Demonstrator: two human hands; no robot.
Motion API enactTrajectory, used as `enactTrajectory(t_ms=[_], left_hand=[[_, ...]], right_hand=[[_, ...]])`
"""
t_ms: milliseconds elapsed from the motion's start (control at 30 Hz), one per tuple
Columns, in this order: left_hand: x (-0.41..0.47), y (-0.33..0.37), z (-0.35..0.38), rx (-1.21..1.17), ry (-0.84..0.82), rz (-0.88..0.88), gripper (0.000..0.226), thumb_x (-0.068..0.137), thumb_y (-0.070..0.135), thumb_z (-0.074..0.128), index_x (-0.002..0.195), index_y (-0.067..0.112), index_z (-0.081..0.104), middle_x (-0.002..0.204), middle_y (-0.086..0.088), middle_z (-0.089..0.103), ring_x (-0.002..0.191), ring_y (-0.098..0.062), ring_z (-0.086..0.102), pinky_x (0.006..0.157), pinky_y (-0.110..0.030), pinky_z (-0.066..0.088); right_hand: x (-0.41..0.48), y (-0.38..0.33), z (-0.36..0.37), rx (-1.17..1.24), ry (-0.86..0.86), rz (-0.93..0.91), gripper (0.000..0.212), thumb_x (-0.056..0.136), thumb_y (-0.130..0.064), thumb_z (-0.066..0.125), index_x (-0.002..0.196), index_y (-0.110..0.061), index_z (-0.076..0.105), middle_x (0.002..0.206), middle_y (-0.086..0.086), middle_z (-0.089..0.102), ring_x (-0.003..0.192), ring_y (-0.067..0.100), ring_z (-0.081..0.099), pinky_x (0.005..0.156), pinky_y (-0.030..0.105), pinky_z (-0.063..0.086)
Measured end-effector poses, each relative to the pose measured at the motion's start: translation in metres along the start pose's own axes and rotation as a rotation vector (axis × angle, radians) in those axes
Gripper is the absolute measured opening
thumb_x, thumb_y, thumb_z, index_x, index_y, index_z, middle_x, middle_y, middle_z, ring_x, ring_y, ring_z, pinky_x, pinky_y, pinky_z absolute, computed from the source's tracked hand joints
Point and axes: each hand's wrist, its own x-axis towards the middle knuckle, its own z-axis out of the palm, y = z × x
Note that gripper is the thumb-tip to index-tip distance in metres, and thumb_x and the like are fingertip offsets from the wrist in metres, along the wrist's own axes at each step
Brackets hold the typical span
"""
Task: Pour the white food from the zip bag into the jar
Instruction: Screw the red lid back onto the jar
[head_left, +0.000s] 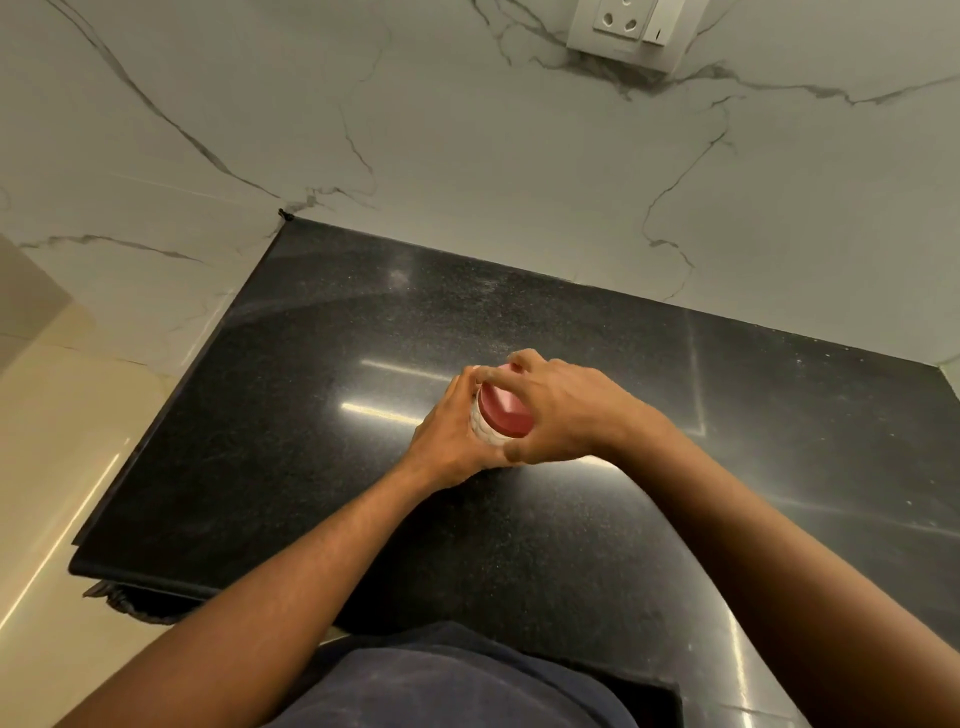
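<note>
Left hand (447, 441) grips the jar (480, 430) mid-countertop (311, 389), right hand (571, 410) clamps its pink lid (501, 411), no zip bag visible, so pouring looks either unstarted or finished.

Pink lid (501, 413), white dimpled jar (480, 430), speckled black counter (311, 389), grey-veined white wall (467, 156)

Item: one jar (482, 430), small and round. We are seeing a white, dimpled side and a pink lid (503, 413) sitting on top. It is standing upright on the black countertop (311, 389), our left hand (447, 441) wrapping its side and our right hand (566, 410) gripping the lid.
</note>
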Motion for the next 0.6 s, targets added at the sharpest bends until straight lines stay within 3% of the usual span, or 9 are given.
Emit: enactTrajectory(t_ms=[100, 233, 467, 533, 600], left_hand=[[-0.002, 0.001, 0.002, -0.011, 0.027, 0.001, 0.100, 0.056, 0.057, 0.096, 0.137, 0.046, 0.039, 0.135, 0.020, 0.056, 0.119, -0.007, 0.062, 0.095, -0.048, 0.060], [-0.001, 0.000, 0.004, 0.003, 0.034, 0.004, 0.097, 0.057, 0.055, 0.096, 0.135, 0.043, 0.039, 0.132, 0.017, 0.056, 0.117, -0.010, 0.061, 0.094, -0.049, 0.059], [0.002, -0.001, 0.002, -0.019, 0.010, -0.011, 0.086, 0.055, 0.053, 0.096, 0.124, 0.039, 0.046, 0.120, 0.012, 0.065, 0.104, -0.015, 0.068, 0.083, -0.052, 0.062], [0.003, -0.001, 0.003, -0.041, 0.001, -0.001, 0.088, 0.059, 0.051, 0.096, 0.130, 0.039, 0.046, 0.126, 0.010, 0.064, 0.109, -0.016, 0.067, 0.087, -0.051, 0.061], [0.000, -0.004, 0.003, -0.091, -0.017, 0.023, 0.094, 0.065, 0.052, 0.095, 0.141, 0.040, 0.042, 0.137, 0.008, 0.060, 0.120, -0.015, 0.064, 0.097, -0.048, 0.059]], right_hand=[[0.000, -0.001, 0.006, -0.017, 0.112, 0.025, 0.088, 0.075, -0.058, 0.072, 0.153, -0.044, 0.036, 0.130, -0.001, 0.053, 0.102, 0.020, 0.061, 0.069, 0.030, 0.048], [0.002, 0.000, 0.010, -0.022, 0.187, 0.074, 0.085, 0.074, -0.074, 0.064, 0.150, -0.043, 0.043, 0.119, -0.001, 0.056, 0.086, 0.015, 0.056, 0.064, 0.029, 0.040], [0.004, -0.005, 0.022, 0.049, 0.294, 0.164, 0.085, 0.071, -0.087, 0.056, 0.137, -0.033, 0.057, 0.110, -0.001, 0.057, 0.078, 0.017, 0.061, 0.063, 0.029, 0.048], [0.001, -0.007, 0.027, 0.054, 0.319, 0.194, 0.097, 0.069, -0.093, 0.050, 0.146, -0.033, 0.050, 0.116, -0.001, 0.058, 0.083, 0.017, 0.062, 0.065, 0.028, 0.046], [-0.005, -0.006, 0.035, 0.120, 0.309, 0.216, 0.119, 0.064, -0.101, 0.047, 0.160, -0.032, 0.031, 0.129, 0.000, 0.056, 0.098, 0.021, 0.066, 0.073, 0.032, 0.051]])
